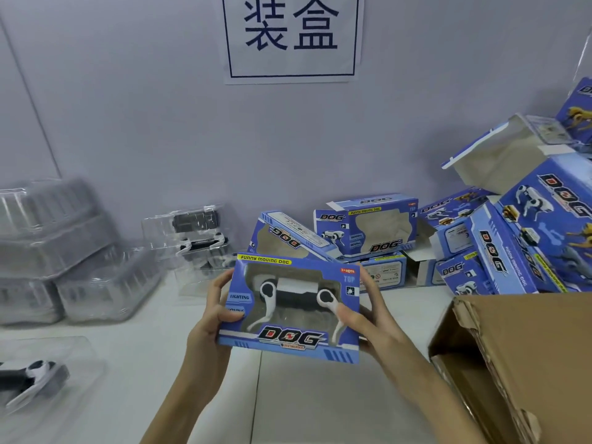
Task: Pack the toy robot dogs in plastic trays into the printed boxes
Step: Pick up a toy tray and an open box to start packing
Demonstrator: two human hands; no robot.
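While both hands hold it above the white table (pixel 320 395), a blue printed box (pixel 290 310) sits centre frame, window side up, lettered "DOG" along its lower edge. Through the window shows a white and black toy robot dog (pixel 296 294), lying on its side inside the box. Left hand (pixel 213 310) grips the box's left end, thumb curled over the front face beside the word "MOVING", other fingers wrapped behind. Right hand (pixel 362 315) grips the right end, thumb pressed on the window near the dog's rear leg, fingers behind and mostly hidden. Box is tilted slightly, clear of the table surface. Behind it, against the grey wall, a loose heap of empty printed boxes (pixel 368 229), some on their sides, some with flaps open; the heap rises higher toward the right edge (pixel 525 245). Far left: stacked clear plastic trays (pixel 54 238), blurred. Mid left: trays holding dogs (pixel 195 235), black and white parts visible through the plastic. Bottom left: one more dog in a tray (pixel 35 379), lying flat on the table. Lower right: open brown cardboard carton (pixel 512 347), torn at its near corner. On the wall above, a white paper sign (pixel 291 36) with two dark blue characters.
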